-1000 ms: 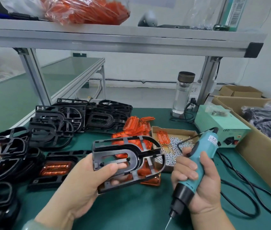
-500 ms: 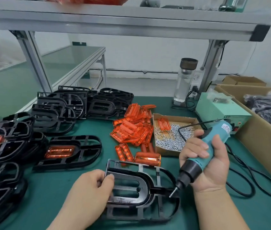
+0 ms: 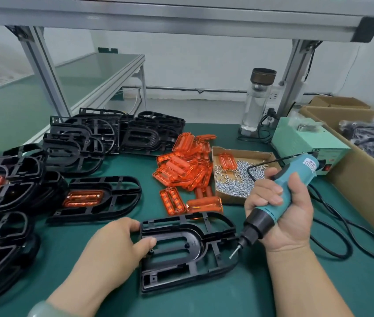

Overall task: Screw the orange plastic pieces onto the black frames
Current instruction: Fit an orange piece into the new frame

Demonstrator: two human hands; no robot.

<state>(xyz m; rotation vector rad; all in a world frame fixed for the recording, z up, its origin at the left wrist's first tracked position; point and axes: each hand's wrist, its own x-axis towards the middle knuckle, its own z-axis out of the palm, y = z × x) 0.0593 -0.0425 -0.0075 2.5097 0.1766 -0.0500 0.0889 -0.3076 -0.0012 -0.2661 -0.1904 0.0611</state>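
One green table [image 3: 204, 300] carries everything. Nearest the person, a black plastic frame, the front frame [image 3: 176, 233], lies flat on it with its middle opening bare. Right of the front frame and well apart from it stands a long cardboard carton [image 3: 359, 179] with dark bagged goods inside. Left of the front frame and beyond it lie stacks of black frames [image 3: 78, 143], several deep. Just beyond its left end lies a finished frame [image 3: 117, 191] with an orange insert [image 3: 83, 197] seated in its middle opening.

Beyond the front frame's right end sits a pale green power box [image 3: 305, 143]. A clear bottle [image 3: 256, 106] with a dark cap stands farther back still. Directly beyond the front frame is a heap of orange pieces [image 3: 181, 168]. Two loose ones lie closest, and one of them [image 3: 204, 204] reaches the frame's far edge, with orange showing through the ribs there. Right of that heap, beyond the frame's right end, an open screw box [image 3: 243, 151] holds a spread of small silver screws [image 3: 234, 179] and one orange piece.

The left hand [image 3: 112, 248] grips the front frame's left end, fingers curled over the far corner and thumb on the inner rim. The right hand [image 3: 289, 216] is wrapped round a teal electric screwdriver [image 3: 295, 175], held tilted above the frame's right end. Its bit [image 3: 234, 253] points down at the ribs there, but I cannot tell whether the tip touches them. A black cable [image 3: 341, 225] loops on the table right of the frame.
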